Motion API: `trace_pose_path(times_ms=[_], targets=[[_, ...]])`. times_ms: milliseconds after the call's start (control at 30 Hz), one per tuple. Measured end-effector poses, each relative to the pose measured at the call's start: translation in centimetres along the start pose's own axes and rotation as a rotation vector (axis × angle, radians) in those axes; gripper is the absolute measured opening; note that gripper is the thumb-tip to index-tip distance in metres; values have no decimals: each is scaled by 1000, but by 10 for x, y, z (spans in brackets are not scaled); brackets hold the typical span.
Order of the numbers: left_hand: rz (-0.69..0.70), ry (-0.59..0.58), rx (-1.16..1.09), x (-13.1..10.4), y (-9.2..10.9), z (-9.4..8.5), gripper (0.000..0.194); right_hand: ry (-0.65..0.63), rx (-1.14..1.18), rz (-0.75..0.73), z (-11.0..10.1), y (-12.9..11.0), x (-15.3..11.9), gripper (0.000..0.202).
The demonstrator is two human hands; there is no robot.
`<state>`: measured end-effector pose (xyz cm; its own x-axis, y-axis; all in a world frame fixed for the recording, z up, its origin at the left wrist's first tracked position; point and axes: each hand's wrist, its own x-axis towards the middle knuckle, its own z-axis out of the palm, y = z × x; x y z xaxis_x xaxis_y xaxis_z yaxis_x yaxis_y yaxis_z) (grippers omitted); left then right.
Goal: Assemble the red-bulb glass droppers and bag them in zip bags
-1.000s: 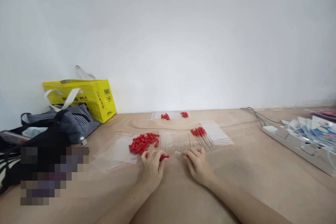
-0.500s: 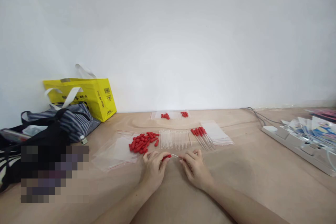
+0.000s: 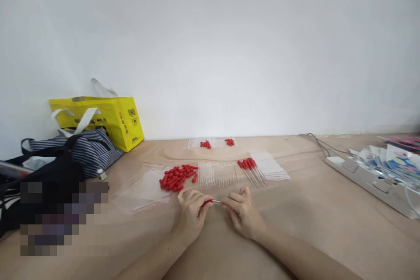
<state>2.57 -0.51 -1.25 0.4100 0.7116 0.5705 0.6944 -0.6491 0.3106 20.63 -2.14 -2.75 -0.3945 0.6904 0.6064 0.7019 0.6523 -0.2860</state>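
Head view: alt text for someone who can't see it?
The left hand holds a red bulb meeting a clear tube in the right hand; beyond lie a pile of red bulbs, a row of clear tubes and red-topped tubes.

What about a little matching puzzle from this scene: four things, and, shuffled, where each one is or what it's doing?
1. Left hand
2. Right hand
3. Pile of red pieces
4. Yellow bag

A. Standing behind the striped bag
B. Pinching a thin pale piece
C. Lying just left of the row of pale pieces
D. Holding a single red piece

Pairs: 1-D, 2-B, 3-C, 4-A
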Motion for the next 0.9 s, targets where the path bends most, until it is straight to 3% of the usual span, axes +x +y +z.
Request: trace_pose_path(times_ms=[200, 467, 733, 900], targets=[[109, 6, 24, -1, 5, -3, 16, -33, -21, -70, -2, 5, 1, 25], [158, -43, 21, -6, 3, 3, 19, -67, 16, -83, -1, 2, 1, 26], [110, -98, 25, 5, -2, -3, 15, -42, 52, -30, -4, 6, 5, 22], [105, -78, 85, 7, -9, -7, 15, -25, -64, -72, -9, 15, 4, 19]])
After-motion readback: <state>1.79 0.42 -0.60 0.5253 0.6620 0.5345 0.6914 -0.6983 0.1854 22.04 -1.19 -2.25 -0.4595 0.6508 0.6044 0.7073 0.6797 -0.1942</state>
